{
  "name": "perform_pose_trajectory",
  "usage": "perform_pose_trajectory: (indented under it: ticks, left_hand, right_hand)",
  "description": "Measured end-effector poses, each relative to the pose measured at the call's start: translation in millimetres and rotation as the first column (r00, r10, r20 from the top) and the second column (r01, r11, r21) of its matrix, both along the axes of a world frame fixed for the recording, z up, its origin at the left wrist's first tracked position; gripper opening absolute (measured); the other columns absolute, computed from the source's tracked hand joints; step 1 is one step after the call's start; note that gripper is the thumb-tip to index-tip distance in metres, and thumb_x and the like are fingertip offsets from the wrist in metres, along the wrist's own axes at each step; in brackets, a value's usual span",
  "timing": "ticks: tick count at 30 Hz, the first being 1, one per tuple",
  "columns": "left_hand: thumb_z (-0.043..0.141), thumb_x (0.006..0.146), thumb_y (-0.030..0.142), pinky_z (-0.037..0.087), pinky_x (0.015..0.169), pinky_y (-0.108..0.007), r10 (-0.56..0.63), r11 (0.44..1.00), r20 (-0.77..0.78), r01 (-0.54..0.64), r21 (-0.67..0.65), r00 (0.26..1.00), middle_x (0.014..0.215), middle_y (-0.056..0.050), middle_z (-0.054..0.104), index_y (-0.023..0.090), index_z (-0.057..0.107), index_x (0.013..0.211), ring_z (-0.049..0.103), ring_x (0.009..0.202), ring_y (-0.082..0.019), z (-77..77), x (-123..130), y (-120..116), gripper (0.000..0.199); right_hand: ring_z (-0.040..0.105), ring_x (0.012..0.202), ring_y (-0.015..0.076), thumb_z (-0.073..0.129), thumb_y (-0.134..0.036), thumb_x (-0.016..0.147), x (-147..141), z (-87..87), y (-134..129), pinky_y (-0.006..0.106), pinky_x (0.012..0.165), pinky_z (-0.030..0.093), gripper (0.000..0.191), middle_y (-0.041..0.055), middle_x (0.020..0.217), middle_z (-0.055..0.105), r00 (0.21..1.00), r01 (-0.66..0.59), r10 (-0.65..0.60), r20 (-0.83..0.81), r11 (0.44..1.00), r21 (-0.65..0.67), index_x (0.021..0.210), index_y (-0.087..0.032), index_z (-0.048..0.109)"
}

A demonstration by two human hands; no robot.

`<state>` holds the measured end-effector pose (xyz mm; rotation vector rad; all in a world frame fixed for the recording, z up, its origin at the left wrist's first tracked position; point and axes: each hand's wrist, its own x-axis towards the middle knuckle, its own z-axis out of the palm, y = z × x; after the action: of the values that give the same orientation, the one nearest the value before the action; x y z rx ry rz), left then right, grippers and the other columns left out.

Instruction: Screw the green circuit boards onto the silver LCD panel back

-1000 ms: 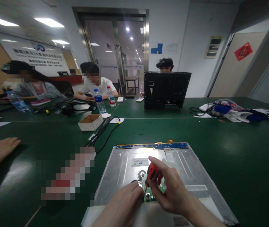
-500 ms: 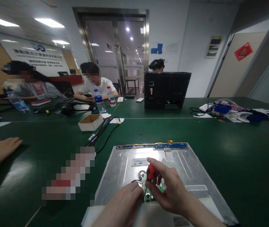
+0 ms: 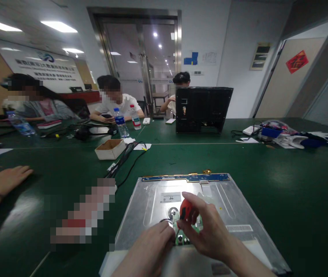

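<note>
A flat metal display panel (image 3: 135, 215) lies in front of me, with a narrow blue circuit strip (image 3: 181, 178) along its far edge. On its near middle sits a small green circuit board (image 3: 180, 238), partly covered by my hands. My right hand (image 3: 210, 227) is closed around the red and black handle of a screwdriver (image 3: 185, 209), tilted with its thin shaft pointing down at the board. My left hand (image 3: 155, 244) rests beside the shaft at the board's left edge, its fingers curled in. What they pinch, if anything, is hidden.
A co-worker's hand (image 3: 10, 181) lies on the green table at left. Black cables (image 3: 126, 156) run by a small open box (image 3: 110, 150). Across the table are water bottles (image 3: 121, 124), a black monitor casing (image 3: 204, 109), gloves (image 3: 293, 141) and several seated people.
The screwdriver handle has shifted very slightly in my right hand; my left hand stays put. The person behind the monitor has leaned left, raising a hand. The co-worker's hand slid slightly right.
</note>
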<state>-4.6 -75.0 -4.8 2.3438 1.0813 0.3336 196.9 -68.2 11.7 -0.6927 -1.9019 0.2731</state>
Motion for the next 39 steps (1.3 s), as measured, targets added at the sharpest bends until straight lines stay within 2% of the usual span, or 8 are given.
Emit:
perform_pose_trajectory:
  ticks: [4, 10, 16, 24, 32, 39]
  left_hand:
    - [0.046, 0.089, 0.002, 0.053, 0.092, -0.032, 0.002, 1.0, 0.011, -0.002, 0.011, 1.0, 0.116, -0.009, 0.071, 0.021, 0.067, 0.107, 0.068, 0.105, -0.024, 0.2, 0.7, 0.0, 0.033]
    - [0.047, 0.089, 0.002, 0.054, 0.086, -0.032, 0.011, 1.0, 0.014, -0.011, 0.014, 1.0, 0.112, -0.008, 0.072, 0.02, 0.067, 0.104, 0.068, 0.102, -0.024, 1.9, 2.4, 0.4, 0.031]
    - [0.047, 0.09, 0.002, 0.054, 0.086, -0.033, 0.018, 1.0, -0.03, -0.018, -0.021, 0.999, 0.109, -0.008, 0.072, 0.019, 0.068, 0.102, 0.069, 0.101, -0.025, 5.9, 3.2, -0.1, 0.029]
    - [0.047, 0.092, 0.006, 0.054, 0.088, -0.03, 0.017, 0.999, 0.02, -0.018, 0.047, 1.0, 0.108, -0.007, 0.072, 0.021, 0.068, 0.104, 0.069, 0.099, -0.022, -5.9, 0.0, 1.1, 0.029]
    - [0.049, 0.094, 0.008, 0.054, 0.091, -0.03, 0.002, 0.999, 0.04, -0.004, 0.037, 0.999, 0.112, -0.007, 0.072, 0.022, 0.068, 0.108, 0.069, 0.103, -0.022, -0.4, -0.4, 0.6, 0.028]
    - [0.05, 0.09, 0.007, 0.054, 0.089, -0.03, 0.025, 0.999, 0.015, -0.025, 0.021, 1.0, 0.111, -0.007, 0.072, 0.022, 0.069, 0.104, 0.069, 0.101, -0.023, -6.3, -0.2, 1.0, 0.028]
  right_hand:
    - [0.063, 0.063, 0.0144, 0.052, -0.022, 0.1, 0.8, 1.0, 0.9, 0.028, 0.058, 0.054, 0.051, 0.0017, 0.092, 0.068, 1.0, -0.014, 0.015, 0.012, 1.0, -0.008, 0.148, -0.027, 0.037]
    - [0.065, 0.064, 0.0162, 0.05, -0.017, 0.095, 1.9, 5.4, -0.5, 0.03, 0.057, 0.055, 0.061, 0.0044, 0.094, 0.069, 0.999, -0.018, 0.018, 0.03, 1.0, -0.022, 0.153, -0.023, 0.032]
    - [0.065, 0.065, 0.0157, 0.05, -0.015, 0.094, 1.7, 4.0, -0.4, 0.029, 0.058, 0.055, 0.061, 0.004, 0.093, 0.068, 1.0, -0.017, 0.018, 0.025, 1.0, -0.018, 0.152, -0.023, 0.033]
    - [0.063, 0.06, 0.0143, 0.051, -0.018, 0.097, 1.0, 4.0, -1.2, 0.027, 0.056, 0.053, 0.056, 0.001, 0.089, 0.069, 0.999, 0.018, -0.018, 0.028, 1.0, -0.012, 0.149, -0.025, 0.033]
    - [0.061, 0.064, 0.0148, 0.049, -0.019, 0.098, 0.0, 3.7, 0.1, 0.028, 0.059, 0.054, 0.054, 0.0005, 0.089, 0.066, 0.999, 0.007, -0.007, 0.039, 1.0, 0.007, 0.149, -0.027, 0.034]
    - [0.064, 0.063, 0.0148, 0.048, -0.015, 0.094, 1.5, 5.6, -2.4, 0.028, 0.059, 0.055, 0.061, 0.002, 0.091, 0.068, 0.999, -0.008, 0.01, 0.046, 1.0, -0.026, 0.152, -0.024, 0.032]
